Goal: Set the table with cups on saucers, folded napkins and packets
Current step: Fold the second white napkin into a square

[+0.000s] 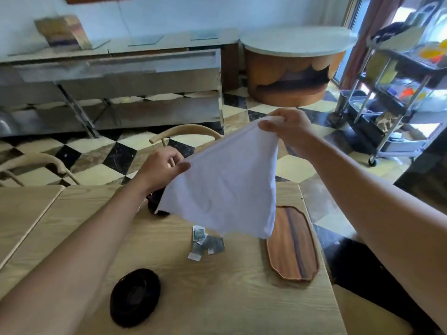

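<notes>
Pinching a white cloth napkin by two corners, your left hand and right hand are holding it aloft. It is hanging above grey paper packets on the pale wooden table.

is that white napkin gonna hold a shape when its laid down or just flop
Probably flop. The white napkin sags between the left hand and right hand, each pinching a corner, and its lower edge hangs in loose folds above the packets. It looks like thin, light cloth, so it should fold easily, but creases may need pressing flat on the table to stay.
</notes>
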